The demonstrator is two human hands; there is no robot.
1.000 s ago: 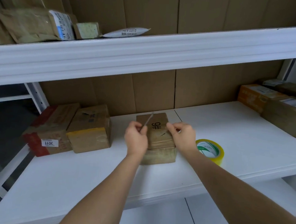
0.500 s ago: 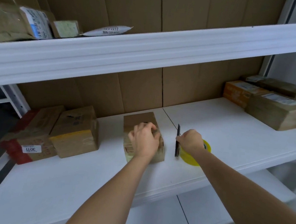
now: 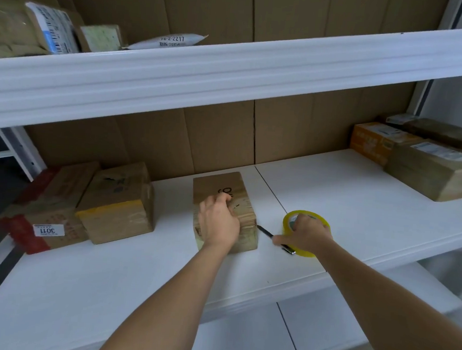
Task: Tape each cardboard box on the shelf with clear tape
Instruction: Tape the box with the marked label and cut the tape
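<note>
"2217" on white mailer [image 3: 168, 41]

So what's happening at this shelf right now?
A person is taping up cardboard boxes on a white shelf. The left hand rests on top of the small middle box, steadying it. The right hand reaches onto the yellowish tape roll while holding a dark pen-like cutter. Two boxes sit to the left, more at far right.

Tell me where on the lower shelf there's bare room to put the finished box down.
Widest bare patch: between the tape roll and the stacked boxes at right. Also free: the front strip of the shelf. Crowded: left end, two boxes side by side beside the middle box.
</note>
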